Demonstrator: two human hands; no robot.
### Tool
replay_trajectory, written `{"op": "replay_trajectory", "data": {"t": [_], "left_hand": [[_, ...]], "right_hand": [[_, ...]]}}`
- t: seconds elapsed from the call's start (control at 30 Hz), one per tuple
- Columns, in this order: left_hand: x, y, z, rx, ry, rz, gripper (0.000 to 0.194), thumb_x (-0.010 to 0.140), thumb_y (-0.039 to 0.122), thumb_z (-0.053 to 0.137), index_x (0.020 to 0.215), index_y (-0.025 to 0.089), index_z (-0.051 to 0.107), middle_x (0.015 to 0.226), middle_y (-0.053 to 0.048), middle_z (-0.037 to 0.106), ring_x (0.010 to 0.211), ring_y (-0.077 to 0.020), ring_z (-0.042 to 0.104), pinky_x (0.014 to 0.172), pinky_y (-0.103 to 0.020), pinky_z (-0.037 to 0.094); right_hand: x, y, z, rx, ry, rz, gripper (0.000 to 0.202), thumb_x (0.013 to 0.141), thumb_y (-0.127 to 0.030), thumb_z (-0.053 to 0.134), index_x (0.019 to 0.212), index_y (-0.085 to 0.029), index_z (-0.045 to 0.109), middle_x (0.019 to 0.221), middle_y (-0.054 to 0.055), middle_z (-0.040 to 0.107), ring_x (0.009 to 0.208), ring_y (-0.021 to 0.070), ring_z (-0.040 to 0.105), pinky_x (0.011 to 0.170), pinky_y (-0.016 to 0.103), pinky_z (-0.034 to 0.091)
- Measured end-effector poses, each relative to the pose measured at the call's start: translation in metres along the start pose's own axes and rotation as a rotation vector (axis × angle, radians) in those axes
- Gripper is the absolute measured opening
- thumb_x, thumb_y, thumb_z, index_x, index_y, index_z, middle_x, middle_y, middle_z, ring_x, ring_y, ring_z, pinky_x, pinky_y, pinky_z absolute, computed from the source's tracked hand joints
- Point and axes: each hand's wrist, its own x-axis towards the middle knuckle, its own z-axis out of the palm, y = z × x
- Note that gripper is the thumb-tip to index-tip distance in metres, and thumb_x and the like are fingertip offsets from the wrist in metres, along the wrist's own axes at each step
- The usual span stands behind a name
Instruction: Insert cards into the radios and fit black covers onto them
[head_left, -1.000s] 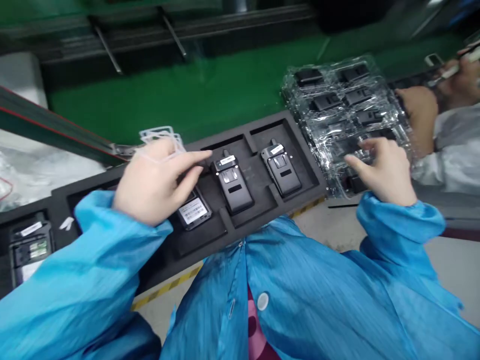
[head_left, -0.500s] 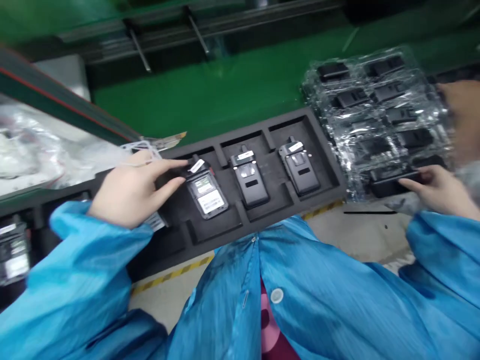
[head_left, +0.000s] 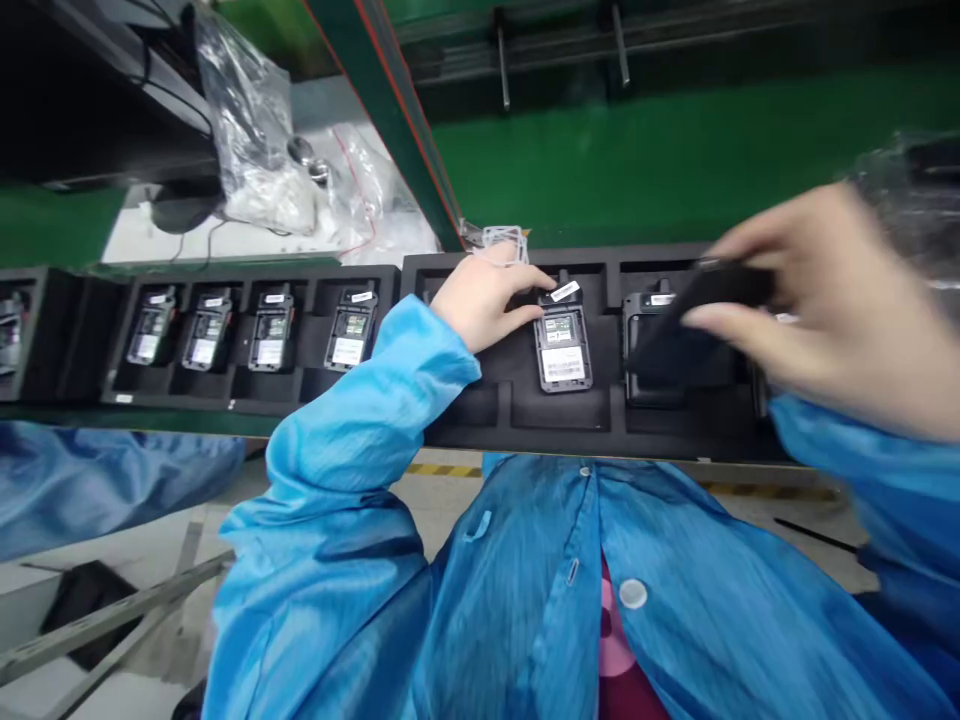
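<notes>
My left hand point(head_left: 491, 300) has its thumb and forefinger spread at the top left edge of a handheld radio point(head_left: 562, 345) lying in a black foam tray point(head_left: 559, 408). The radio's back is uncovered, showing white labels inside. My right hand point(head_left: 802, 300), blurred, pinches a dark flat block point(head_left: 694, 320) between thumb and fingers. That block hangs tilted over another radio point(head_left: 652, 395) in the tray and hides most of it. A white looped cord point(head_left: 502, 240) lies over the fingers of my left hand.
Another tray point(head_left: 292, 398) at left holds several open-backed radios point(head_left: 271, 335). Clear plastic packs point(head_left: 922, 200) are at the right edge. A red-edged green post point(head_left: 405, 110) rises behind my left hand. Plastic bags point(head_left: 255, 130) sit at the upper left. A blue sleeve point(head_left: 112, 480) shows at lower left.
The view has swung left. My right hand has lifted a dark block from the plastic packs and carried it left over the tray. My left hand stays at the same open-backed radio.
</notes>
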Motion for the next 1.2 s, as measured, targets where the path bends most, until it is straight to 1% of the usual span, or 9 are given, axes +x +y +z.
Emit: {"op": "replay_trajectory", "data": {"t": [0.1,0.2,0.27,0.53,0.7,0.83,1.0,1.1,1.2], "left_hand": [[0.002,-0.002,0.004,-0.015,0.000,0.002,0.031,0.089,0.028,0.067,0.119,0.020,0.071,0.104,-0.009,0.063,0.101,-0.0240,0.060,0.089,-0.038,0.048],[0.002,-0.003,0.006,-0.011,-0.014,-0.009,0.025,0.091,0.024,0.062,0.113,0.020,0.071,0.103,-0.009,0.062,0.101,-0.0252,0.059,0.089,-0.040,0.048],[0.001,-0.003,0.006,-0.002,-0.016,-0.020,0.021,0.090,0.021,0.060,0.109,0.020,0.071,0.103,-0.009,0.061,0.102,-0.0257,0.058,0.088,-0.040,0.048],[0.002,-0.006,0.011,-0.009,0.007,-0.029,0.022,0.088,0.021,0.060,0.108,0.020,0.070,0.102,-0.007,0.060,0.099,-0.0245,0.059,0.084,-0.038,0.048],[0.000,-0.009,0.014,-0.040,0.024,-0.010,0.025,0.089,0.020,0.059,0.110,0.023,0.072,0.100,-0.006,0.061,0.101,-0.0237,0.060,0.087,-0.038,0.049],[-0.002,-0.011,0.016,-0.081,0.046,-0.008,0.031,0.091,0.018,0.057,0.119,0.022,0.071,0.106,-0.007,0.062,0.104,-0.0228,0.060,0.091,-0.037,0.049],[-0.002,-0.013,0.016,-0.066,0.061,-0.022,0.033,0.093,0.017,0.055,0.121,0.023,0.072,0.107,-0.008,0.064,0.104,-0.0223,0.062,0.094,-0.038,0.051],[-0.003,-0.009,0.010,-0.033,0.096,0.002,0.035,0.095,0.017,0.052,0.125,0.019,0.070,0.111,-0.012,0.065,0.110,-0.0252,0.061,0.097,-0.040,0.050],[-0.009,-0.001,-0.004,0.021,0.166,0.023,0.036,0.098,0.023,0.049,0.128,0.016,0.067,0.106,-0.012,0.066,0.106,-0.0253,0.063,0.093,-0.039,0.052]], "right_hand": [[0.037,-0.025,0.036,0.101,-0.213,-0.230,0.036,0.091,-0.050,0.056,0.110,-0.021,0.052,0.106,0.009,0.060,0.093,0.0236,0.060,0.080,0.041,0.052],[0.057,-0.034,0.068,0.150,-0.346,-0.289,0.029,0.090,-0.044,0.057,0.107,-0.021,0.050,0.103,0.008,0.064,0.090,0.0241,0.063,0.076,0.039,0.051],[0.062,-0.032,0.079,0.153,-0.392,-0.331,0.030,0.090,-0.043,0.058,0.107,-0.020,0.050,0.105,0.008,0.065,0.090,0.0240,0.064,0.075,0.038,0.050],[0.061,-0.018,0.087,0.095,-0.369,-0.326,0.037,0.092,-0.043,0.055,0.117,-0.016,0.052,0.111,0.011,0.064,0.099,0.0261,0.063,0.082,0.038,0.049],[0.050,-0.013,0.098,-0.174,-0.260,-0.376,0.045,0.095,-0.041,0.049,0.128,-0.011,0.053,0.119,0.018,0.055,0.109,0.0313,0.052,0.094,0.048,0.046],[0.037,-0.015,0.105,-0.349,-0.201,-0.389,0.044,0.095,-0.040,0.048,0.126,-0.010,0.057,0.121,0.019,0.053,0.107,0.0334,0.050,0.088,0.048,0.046],[0.024,-0.025,0.114,-0.513,-0.157,-0.429,0.040,0.099,-0.028,0.037,0.127,-0.006,0.056,0.123,0.022,0.056,0.108,0.0345,0.053,0.087,0.050,0.046],[0.021,-0.032,0.110,-0.480,-0.178,-0.421,0.042,0.099,-0.026,0.039,0.130,-0.003,0.054,0.126,0.022,0.056,0.112,0.0351,0.052,0.093,0.050,0.046],[0.026,-0.030,0.085,-0.251,-0.203,-0.383,0.053,0.096,-0.031,0.050,0.140,-0.002,0.044,0.133,0.021,0.053,0.118,0.0308,0.051,0.102,0.047,0.045]]}}
